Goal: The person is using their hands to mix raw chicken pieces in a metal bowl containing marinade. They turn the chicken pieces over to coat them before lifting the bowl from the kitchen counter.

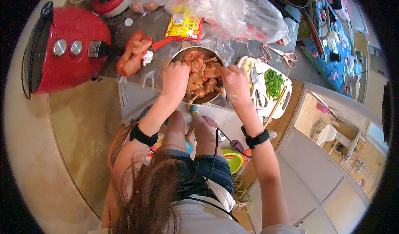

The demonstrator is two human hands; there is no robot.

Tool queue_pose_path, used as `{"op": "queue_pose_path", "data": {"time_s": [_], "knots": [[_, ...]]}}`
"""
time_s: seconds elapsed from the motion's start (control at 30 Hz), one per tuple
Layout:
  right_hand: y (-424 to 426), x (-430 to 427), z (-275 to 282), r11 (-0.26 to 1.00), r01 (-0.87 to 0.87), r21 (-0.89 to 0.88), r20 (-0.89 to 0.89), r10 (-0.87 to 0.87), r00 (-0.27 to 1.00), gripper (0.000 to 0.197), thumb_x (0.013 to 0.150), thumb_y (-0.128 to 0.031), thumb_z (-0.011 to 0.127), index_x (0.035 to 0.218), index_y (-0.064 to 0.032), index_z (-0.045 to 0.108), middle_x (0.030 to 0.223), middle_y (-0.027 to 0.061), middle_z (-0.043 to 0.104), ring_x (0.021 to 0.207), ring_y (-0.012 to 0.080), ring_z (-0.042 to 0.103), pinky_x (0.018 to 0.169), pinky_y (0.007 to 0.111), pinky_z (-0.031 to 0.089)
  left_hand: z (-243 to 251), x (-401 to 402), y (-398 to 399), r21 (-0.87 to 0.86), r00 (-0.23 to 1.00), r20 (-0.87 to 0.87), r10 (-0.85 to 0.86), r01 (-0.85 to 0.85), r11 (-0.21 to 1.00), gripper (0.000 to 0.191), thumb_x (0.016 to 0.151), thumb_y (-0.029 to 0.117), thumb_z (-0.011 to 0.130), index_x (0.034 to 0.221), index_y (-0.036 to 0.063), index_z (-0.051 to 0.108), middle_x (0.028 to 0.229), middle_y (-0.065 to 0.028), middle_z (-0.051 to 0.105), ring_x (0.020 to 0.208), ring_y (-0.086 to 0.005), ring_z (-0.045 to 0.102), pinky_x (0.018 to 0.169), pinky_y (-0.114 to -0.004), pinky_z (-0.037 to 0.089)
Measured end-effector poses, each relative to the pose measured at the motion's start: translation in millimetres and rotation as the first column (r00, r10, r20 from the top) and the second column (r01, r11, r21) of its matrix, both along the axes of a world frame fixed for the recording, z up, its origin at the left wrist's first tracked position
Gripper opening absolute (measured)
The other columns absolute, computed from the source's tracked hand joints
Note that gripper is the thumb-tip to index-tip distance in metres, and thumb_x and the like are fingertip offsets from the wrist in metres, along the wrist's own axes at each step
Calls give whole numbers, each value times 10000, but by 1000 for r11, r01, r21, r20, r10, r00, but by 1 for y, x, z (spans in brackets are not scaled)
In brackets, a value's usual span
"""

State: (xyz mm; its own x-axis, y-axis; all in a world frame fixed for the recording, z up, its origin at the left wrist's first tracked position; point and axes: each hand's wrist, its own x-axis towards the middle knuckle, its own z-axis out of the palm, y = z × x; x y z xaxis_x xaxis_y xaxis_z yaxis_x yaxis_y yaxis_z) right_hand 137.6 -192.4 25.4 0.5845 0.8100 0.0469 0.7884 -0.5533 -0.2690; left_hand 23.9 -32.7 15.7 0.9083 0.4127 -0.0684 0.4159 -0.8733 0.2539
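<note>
A round metal bowl at the counter's front edge holds several pieces of raw, reddish-brown marinated meat, with bone ends showing; they look like poultry. My left hand reaches over the bowl's left side, fingers curled down at the meat, their tips hidden. On the right side, my right hand has its fingertips closed on the edge of a meat piece. Whitish residue marks the back of that hand. Both wrists wear black bands.
To the right, a white cutting board bears chopped green vegetable, pale chopped bits, scissors and chopsticks. Pink-handled scissors lie behind it. A red appliance, a red net bag, a yellow-red seasoning packet and plastic bags surround the bowl.
</note>
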Motion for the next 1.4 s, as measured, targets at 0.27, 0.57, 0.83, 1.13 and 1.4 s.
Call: {"op": "queue_pose_path", "data": {"time_s": [0.27,0.57,0.83,1.13,1.4], "knots": [[4,-3,15,947,262,187,-326,-192,926,192,719,-80,611,908,-103,584,770,114,560,765,311,563,694,397,427,-26,-10,12,-173,998,-48,-37,28,985,106,724,22,524,674,-8,612,733,-189,606,688,-321,623,595,-410,502],[-29,-41,33,955,291,66,-277,-262,925,205,754,-139,628,950,-81,607,813,99,587,778,299,564,718,387,433,25,-10,37,-448,996,87,24,18,894,281,818,234,603,1002,22,614,945,-185,613,876,-338,589,766,-389,472],[-12,-58,6,937,296,-183,-41,-308,950,59,753,-118,552,754,-59,551,732,87,551,746,247,553,699,368,423,1,-9,3,-592,955,-110,-274,158,790,509,749,184,651,1142,-91,481,1136,-243,520,1047,-354,517,904,-383,420],[-16,-36,1,993,100,56,35,-102,994,114,759,-78,559,866,-47,584,748,88,526,738,268,528,700,366,419,-15,-11,-34,-212,992,-53,-117,104,972,275,708,41,595,956,-30,498,955,-160,503,881,-321,547,735,-372,490],[-24,-44,0,998,15,54,-280,0,960,72,701,-66,527,750,-64,580,787,106,556,782,274,552,702,373,446,-22,-19,-29,-251,991,130,41,-7,968,313,700,25,598,1005,-8,537,969,-154,532,885,-336,553,782,-364,478]]}}
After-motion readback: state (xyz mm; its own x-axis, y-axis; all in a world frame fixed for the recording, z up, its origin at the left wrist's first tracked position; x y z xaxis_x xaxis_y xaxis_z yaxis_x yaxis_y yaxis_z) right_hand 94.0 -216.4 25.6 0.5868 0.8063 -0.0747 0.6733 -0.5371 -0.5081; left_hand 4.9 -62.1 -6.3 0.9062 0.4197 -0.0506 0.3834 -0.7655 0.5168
